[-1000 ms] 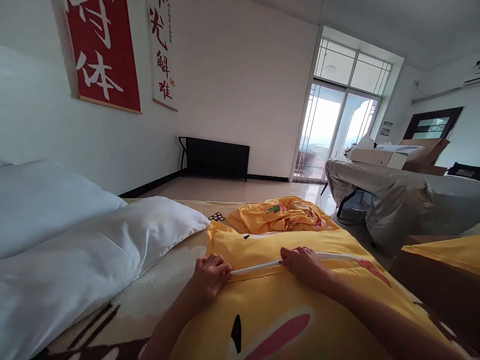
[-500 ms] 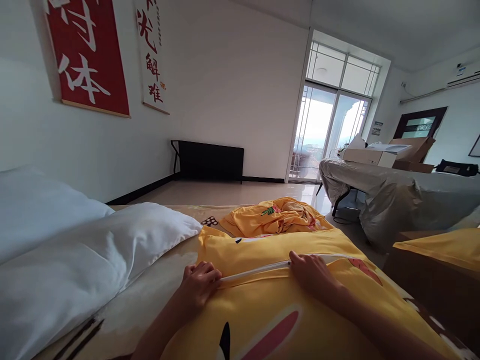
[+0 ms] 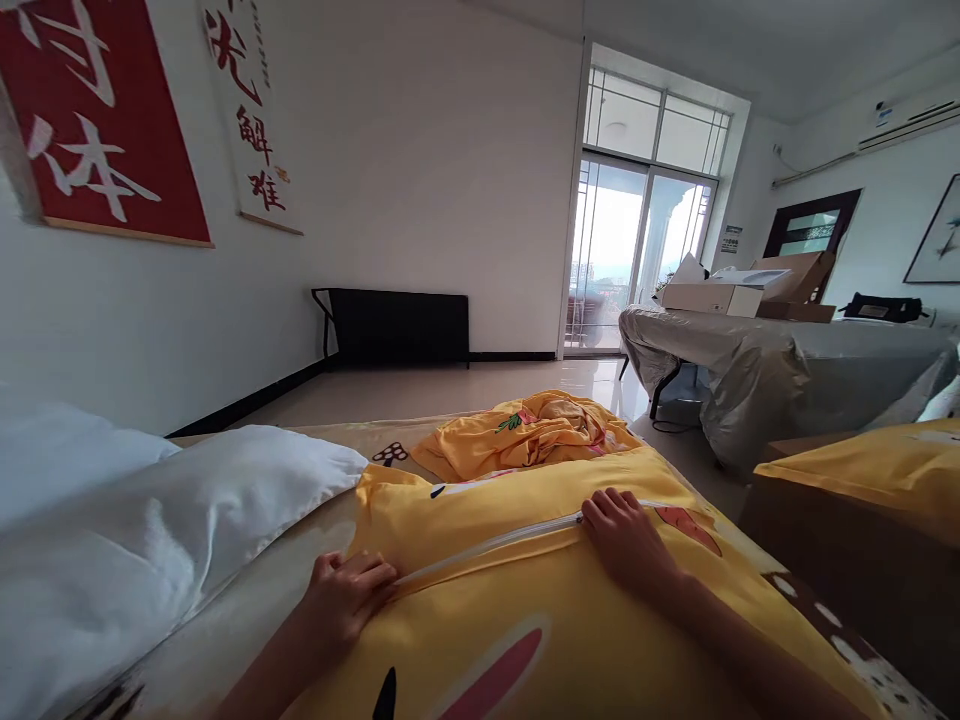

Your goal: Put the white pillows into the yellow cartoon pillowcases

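A yellow pillowcase (image 3: pixel 480 610) with a pillow-like bulge lies in front of me, printed with a pink-and-white shape and a carrot. Across it runs a white zipper (image 3: pixel 491 540), slanting up to the right. At the zipper's left end, my left hand (image 3: pixel 349 595) is closed on the pillowcase fabric. My right hand (image 3: pixel 630 540) has its fingers curled at the zipper pull (image 3: pixel 579 517), of which only a small dark part shows beside the fingertips.
White pillows (image 3: pixel 247 490) lie at the left on the bed. Beyond the pillowcase is a crumpled yellow cloth (image 3: pixel 525 430). Another yellow pillowcase (image 3: pixel 877 465) rests on a brown box (image 3: pixel 840 560) at the right. A plastic-covered table (image 3: pixel 750 345) holds boxes.
My right hand and the zipper pull have moved right along the zipper, nearer the printed carrot. My left hand stays at the zipper's left end. The view has turned to the right.
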A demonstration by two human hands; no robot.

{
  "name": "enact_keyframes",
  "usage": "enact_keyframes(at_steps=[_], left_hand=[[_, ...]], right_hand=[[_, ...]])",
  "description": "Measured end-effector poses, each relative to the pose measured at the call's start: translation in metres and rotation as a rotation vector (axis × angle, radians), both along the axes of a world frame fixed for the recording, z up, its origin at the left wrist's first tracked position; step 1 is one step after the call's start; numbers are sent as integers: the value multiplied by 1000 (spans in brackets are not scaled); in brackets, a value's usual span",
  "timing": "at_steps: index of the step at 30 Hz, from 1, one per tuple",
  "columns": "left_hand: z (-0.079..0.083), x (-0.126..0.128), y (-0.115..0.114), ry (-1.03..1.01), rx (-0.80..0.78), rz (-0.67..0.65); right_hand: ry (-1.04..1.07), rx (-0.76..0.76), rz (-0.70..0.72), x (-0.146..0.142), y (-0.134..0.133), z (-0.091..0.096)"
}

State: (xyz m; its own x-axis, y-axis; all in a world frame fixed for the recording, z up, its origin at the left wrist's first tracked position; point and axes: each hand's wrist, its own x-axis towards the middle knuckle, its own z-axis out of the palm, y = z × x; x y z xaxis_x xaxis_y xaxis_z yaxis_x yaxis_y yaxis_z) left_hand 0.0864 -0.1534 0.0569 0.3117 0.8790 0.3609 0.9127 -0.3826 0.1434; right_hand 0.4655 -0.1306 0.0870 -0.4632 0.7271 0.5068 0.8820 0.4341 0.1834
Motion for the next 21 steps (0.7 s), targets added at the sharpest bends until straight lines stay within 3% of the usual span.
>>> enact_keyframes(at_steps=[5, 8, 10, 12, 15, 18, 21], left_hand=[[21, 16, -1, 126, -219, 111], [42, 40, -8, 230, -267, 314], [63, 72, -16, 347, -274, 426], [86, 119, -23, 442, -234, 443], [112, 203, -22, 382, -100, 248], [110, 273, -5, 209, -35, 58], [82, 303, 19, 7, 9, 49]], right_hand=[[99, -67, 8, 28, 4, -3], [131, -72, 23, 40, 5, 0], [152, -81, 24, 43, 5, 2], [203, -116, 13, 45, 5, 2], [326, -182, -2, 45, 4, -1], [404, -163, 53, 48, 5, -6], [404, -98, 109, 54, 7, -9]])
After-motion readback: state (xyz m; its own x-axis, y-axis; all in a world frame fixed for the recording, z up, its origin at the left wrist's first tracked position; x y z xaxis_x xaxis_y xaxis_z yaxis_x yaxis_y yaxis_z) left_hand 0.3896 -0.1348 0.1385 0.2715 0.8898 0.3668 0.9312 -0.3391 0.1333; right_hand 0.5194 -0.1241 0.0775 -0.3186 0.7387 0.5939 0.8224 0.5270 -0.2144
